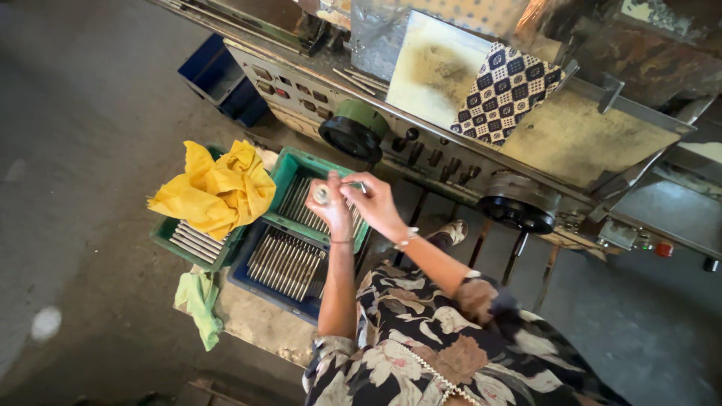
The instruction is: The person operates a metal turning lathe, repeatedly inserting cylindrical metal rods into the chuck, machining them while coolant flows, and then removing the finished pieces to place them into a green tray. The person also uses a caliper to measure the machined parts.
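1. Seen from above, a person in a dark floral garment held both hands together over a group of crates.
2. The left hand (329, 204) was curled around a short metal rod (322, 195), whose round end faced up toward the camera.
3. The right hand (374, 204) touched the left, its fingertips pinched on a thin silvery piece (358, 185) at the top of the rod; what that piece was could not be made out.
4. A thin bracelet circled the left wrist and a pale band (407, 238) the right.
5. Directly under the hands sat a green crate (284, 177) with a row of metal rods lying side by side.
6. Just below the left hand, nearer the person, a blue crate (242, 280) held another tidy row of rods (287, 263).
7. Further out to the left of the left hand, a second green crate (167, 237) of rods lay partly covered by a crumpled yellow cloth (218, 188).
8. A light green rag (200, 302) hung over the edge of the worn surface (259, 325) carrying the crates.
9. Beyond the hands stood a long metal machine (587, 143) with two dark round wheels (353, 134) on its front.
10. A dark checked cloth (505, 92) lay on top of the machine, up and to the right of the right hand.
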